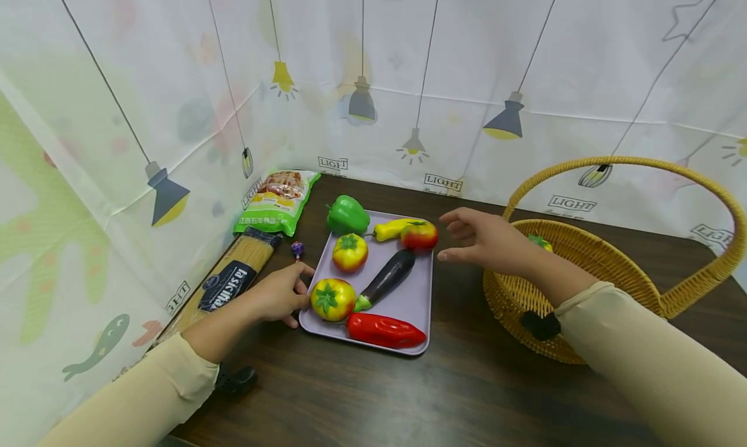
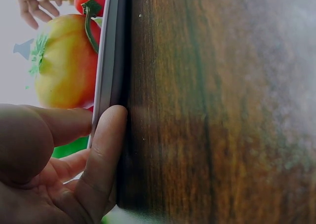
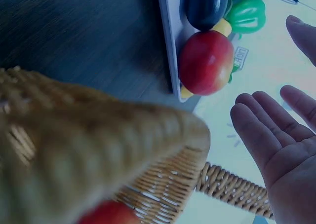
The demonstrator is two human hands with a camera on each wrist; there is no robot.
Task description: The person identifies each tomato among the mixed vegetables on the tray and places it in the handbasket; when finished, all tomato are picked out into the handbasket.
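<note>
My left hand [image 1: 281, 296] pinches the left rim of a lilac tray [image 1: 403, 298]; in the left wrist view the thumb lies over the rim and a finger lies along its outer side. On the tray are a yellow-red tomato [image 1: 332, 299] near that hand, another tomato [image 1: 350, 252], an eggplant [image 1: 388, 277], a red pepper [image 1: 385, 330], a yellow pepper [image 1: 393, 229], a third red-yellow tomato [image 1: 420, 237] and a green bell pepper [image 1: 348, 215] over the far left corner. My right hand [image 1: 481, 239], fingers extended and holding nothing, hovers between tray and basket.
A wicker basket [image 1: 589, 239] with a tall handle stands on the right, a tomato [image 1: 540, 242] inside it. Spaghetti [image 1: 233, 272], a green food bag [image 1: 277, 200] and a lollipop [image 1: 297, 249] lie left of the tray. A patterned curtain [image 1: 408, 58] hangs behind the table.
</note>
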